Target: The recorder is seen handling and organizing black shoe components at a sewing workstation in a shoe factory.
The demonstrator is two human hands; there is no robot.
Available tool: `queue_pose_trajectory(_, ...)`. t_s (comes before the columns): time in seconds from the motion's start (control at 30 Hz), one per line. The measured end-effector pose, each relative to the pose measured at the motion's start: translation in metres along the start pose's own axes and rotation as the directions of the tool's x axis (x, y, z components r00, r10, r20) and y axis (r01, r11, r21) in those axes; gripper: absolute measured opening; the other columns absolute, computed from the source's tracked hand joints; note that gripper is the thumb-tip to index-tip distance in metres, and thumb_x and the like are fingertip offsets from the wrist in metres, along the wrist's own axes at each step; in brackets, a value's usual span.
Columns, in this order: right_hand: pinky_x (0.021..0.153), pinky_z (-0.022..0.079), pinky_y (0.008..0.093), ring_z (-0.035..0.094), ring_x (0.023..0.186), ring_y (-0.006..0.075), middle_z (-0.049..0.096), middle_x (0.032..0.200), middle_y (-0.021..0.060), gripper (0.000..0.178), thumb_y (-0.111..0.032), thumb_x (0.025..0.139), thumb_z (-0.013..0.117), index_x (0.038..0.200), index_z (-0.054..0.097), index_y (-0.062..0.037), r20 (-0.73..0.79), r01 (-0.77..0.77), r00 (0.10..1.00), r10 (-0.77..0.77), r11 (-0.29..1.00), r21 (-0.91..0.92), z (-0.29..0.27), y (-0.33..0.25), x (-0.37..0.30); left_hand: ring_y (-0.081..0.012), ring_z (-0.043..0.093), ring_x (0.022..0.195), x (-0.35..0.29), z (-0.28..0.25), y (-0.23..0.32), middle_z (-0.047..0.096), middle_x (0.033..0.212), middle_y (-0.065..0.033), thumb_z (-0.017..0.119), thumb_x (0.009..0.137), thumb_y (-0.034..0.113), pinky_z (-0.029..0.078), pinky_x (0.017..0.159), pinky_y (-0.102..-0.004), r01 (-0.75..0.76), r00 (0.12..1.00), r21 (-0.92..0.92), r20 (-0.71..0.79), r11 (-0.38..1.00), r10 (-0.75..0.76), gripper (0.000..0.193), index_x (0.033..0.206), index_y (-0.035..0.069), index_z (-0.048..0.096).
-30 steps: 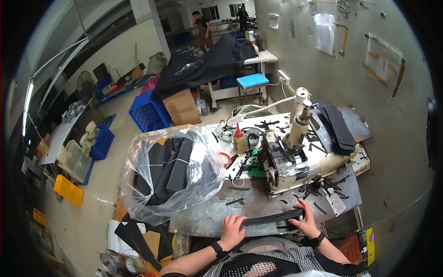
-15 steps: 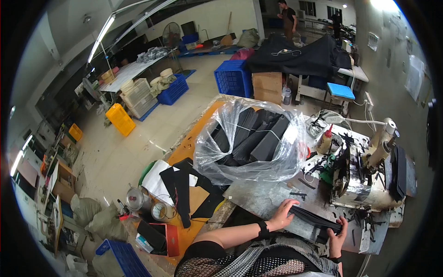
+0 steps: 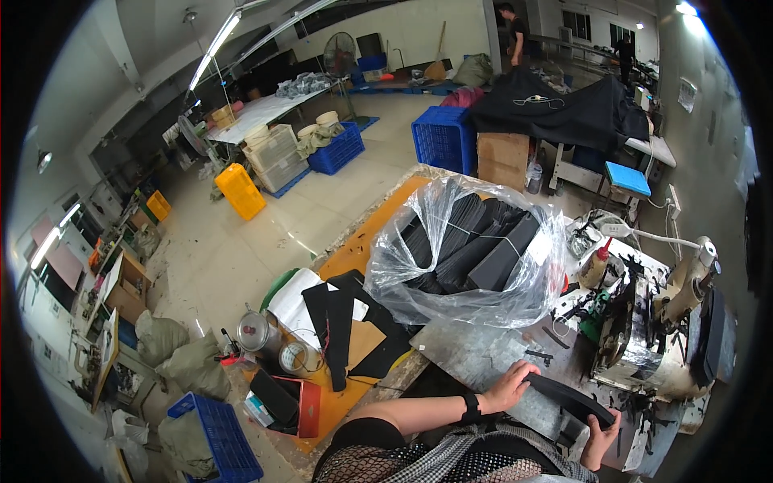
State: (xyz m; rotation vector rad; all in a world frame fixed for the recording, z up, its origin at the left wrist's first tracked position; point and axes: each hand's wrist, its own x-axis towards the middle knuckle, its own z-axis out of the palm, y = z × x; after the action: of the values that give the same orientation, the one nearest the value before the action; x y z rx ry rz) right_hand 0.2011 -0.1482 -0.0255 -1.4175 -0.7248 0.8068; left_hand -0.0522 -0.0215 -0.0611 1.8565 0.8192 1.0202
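Note:
Between my two hands is a long black strip [image 3: 570, 398], slightly bowed, held above the grey metal work surface [image 3: 459, 350]. My left hand [image 3: 507, 388] grips its left end, and my right hand [image 3: 601, 439] is closed round its right end. Whether it is one piece or a stack I cannot tell. Beyond my hands a clear plastic bag [image 3: 386, 282] lies open, filled with bundles of black strips [image 3: 499, 253] tied with thin cord. To the right of the strip stands a worn bench machine [image 3: 644, 342] with black scraps around its base.
A red-capped bottle [image 3: 594, 267] stands behind the machine. Left of the bag lie black sheet pieces [image 3: 328, 330], a metal pot [image 3: 258, 332], a tape roll [image 3: 298, 357] and a red box [image 3: 308, 409]. Blue crates [image 3: 443, 141] stand on the floor; a person [image 3: 515, 36] is far off.
The view has shifted, so the surroundings sit further right. The black strip now shows its broader side and bows more between my hands, which both still grip it.

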Motion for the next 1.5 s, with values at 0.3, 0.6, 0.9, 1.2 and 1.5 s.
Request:
queue_pose_trajectory(0.3,0.071,0.037,0.0237,0.043,0.074,0.0123,0.045,0.080,0.0009,0.035,0.007,0.066,0.068,0.087,0.044,-0.0050,0.131,0.070,0.990,-0.050,0.986,-0.154,-0.004,-0.026,0.015,-0.0365,0.039,0.113,0.022,-0.004,0.032,0.047,0.111,-0.0144,0.070,0.070,0.019,0.028,0.098,-0.0460,-0.168,0.969,0.548,0.246,0.820,0.034,0.053,0.114,0.005,0.047)
queue_pose_trajectory(0.6,0.069,0.042,0.0346,0.051,0.077,0.0296,0.051,0.084,0.0120,0.039,0.008,0.055,0.073,0.083,0.048,-0.0028,0.553,0.687,0.707,-0.441,0.614,-0.388,0.022,-0.113,0.017,-0.0411,0.051,0.098,0.090,0.062,0.115,0.052,0.102,-0.0233,0.060,0.066,0.004,0.040,0.084,-0.0450,-0.025,0.711,-0.163,0.691,0.986,0.132,0.052,0.115,-0.004,0.044)
queue_pose_trajectory(0.9,0.072,0.039,0.0377,0.052,0.079,0.0311,0.053,0.082,0.0113,0.035,0.002,0.056,0.073,0.085,0.053,-0.0042,0.536,0.668,0.735,-0.415,0.578,-0.469,0.015,-0.122,0.010,-0.0324,0.043,0.125,0.106,0.069,0.116,0.049,0.126,-0.0199,0.050,0.070,-0.009,0.033,0.103,-0.0362,0.032,0.517,-0.320,0.816,0.947,0.258,0.062,0.130,0.002,0.038)
queue_pose_trajectory(1.2,0.071,0.038,0.0374,0.049,0.077,0.0312,0.050,0.082,0.0118,0.032,0.000,0.060,0.072,0.084,0.051,-0.0034,0.510,0.641,0.765,-0.392,0.536,-0.549,0.015,-0.144,-0.005,-0.0240,0.044,0.124,0.107,0.076,0.118,0.048,0.130,-0.0156,0.049,0.082,-0.006,0.034,0.103,-0.0357,0.183,0.343,-0.371,0.892,0.911,0.294,0.052,0.132,0.003,0.036)
queue_pose_trajectory(1.5,0.091,0.040,0.0354,0.051,0.104,0.0280,0.050,0.112,0.0156,0.054,-0.005,0.060,0.076,0.107,0.050,-0.0023,0.004,0.528,0.757,-0.653,0.608,-0.593,0.015,-0.156,-0.017,-0.0127,0.052,0.106,0.131,0.060,0.139,0.057,0.113,-0.0049,0.053,0.084,0.002,0.039,0.096,-0.0301,0.428,0.548,-0.526,0.798,0.735,0.252,0.042,0.126,0.003,0.047)
